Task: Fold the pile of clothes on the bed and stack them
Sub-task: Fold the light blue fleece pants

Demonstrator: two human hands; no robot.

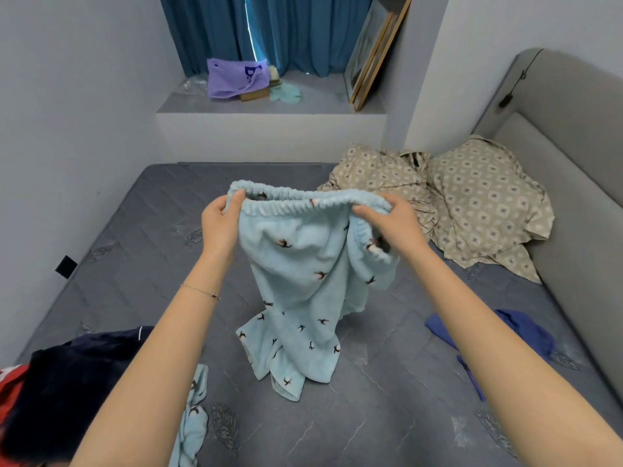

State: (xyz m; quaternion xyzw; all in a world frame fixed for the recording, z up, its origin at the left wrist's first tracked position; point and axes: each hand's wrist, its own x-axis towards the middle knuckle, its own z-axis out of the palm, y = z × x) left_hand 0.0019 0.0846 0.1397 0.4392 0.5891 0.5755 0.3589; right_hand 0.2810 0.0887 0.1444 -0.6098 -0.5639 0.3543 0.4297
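From my end I count two hands, both raised over the bed (141,257). The left hand (219,224) grips one end of the waistband of the pants (303,281), thumb on the near side and fingers curled into the cloth. The right hand (391,227) grips the other end the same way, with part of the waistband bunched under it. That one pair of light-blue pants hangs between them at the middle of the bed, and the leg ends lie crumpled on the mattress.

Four other garments lie on the mattress. One matching blue piece (194,416), one navy garment (67,382) and one red one (10,382) are at the near left. One blue garment (505,338) is at the near right, under the right forearm.

One heap of beige bedding (472,203) sits by the headboard (556,146). On the ledge beyond I see one purple bag (236,77) and leaning frames (374,52); how many I cannot tell.
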